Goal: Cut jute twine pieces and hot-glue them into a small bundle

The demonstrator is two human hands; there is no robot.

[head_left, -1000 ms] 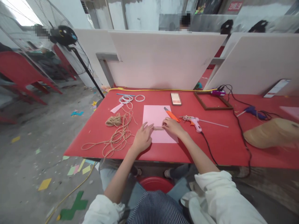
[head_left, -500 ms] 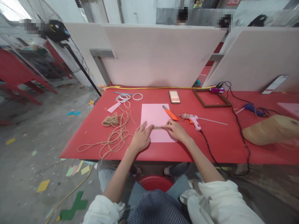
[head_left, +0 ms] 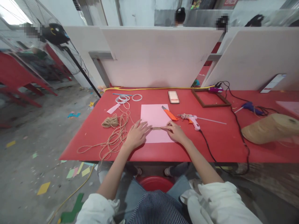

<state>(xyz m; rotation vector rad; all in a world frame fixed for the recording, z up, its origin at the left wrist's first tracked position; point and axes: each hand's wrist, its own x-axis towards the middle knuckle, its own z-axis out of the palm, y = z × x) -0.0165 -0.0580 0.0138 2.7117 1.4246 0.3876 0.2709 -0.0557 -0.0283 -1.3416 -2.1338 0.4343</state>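
Pressing down on a pink sheet (head_left: 155,116), both hands frame a short jute strip (head_left: 159,128) that lies flat across the sheet's lower half. The strip runs straight between the 2 sets of fingers. The left hand (head_left: 136,136) is open, palm down, with its fingers (head_left: 142,126) spread. Their tips lie just beside the strip's left end, and the palm overlaps the sheet's left edge. The right hand (head_left: 177,132) has its fingers (head_left: 170,127) bent, with the tips touching the strip's right end. Whether they pinch it or only hold it down cannot be told.

Just beyond the right fingers lies an orange utility knife (head_left: 170,114), its blade end on the sheet's far right corner. Farther out on that side a pink glue gun (head_left: 192,120) rests on the red worktop (head_left: 93,130), its black cord (head_left: 209,149) trailing off the near edge. Outward of the left fingers a loose tangle of jute twine (head_left: 114,134) sprawls, near the hand but apart from it. Well past it lie 3 white tape rings (head_left: 123,99) and a small pink paper slip (head_left: 113,108).

Far beyond the right fingers a wooden frame (head_left: 211,99) lies flat, and only red worktop shows inside it. A purple plug (head_left: 216,90) touches its far corner. Below the wrists, between the knees, sits a red round tub (head_left: 155,183), and what is in it cannot be made out.
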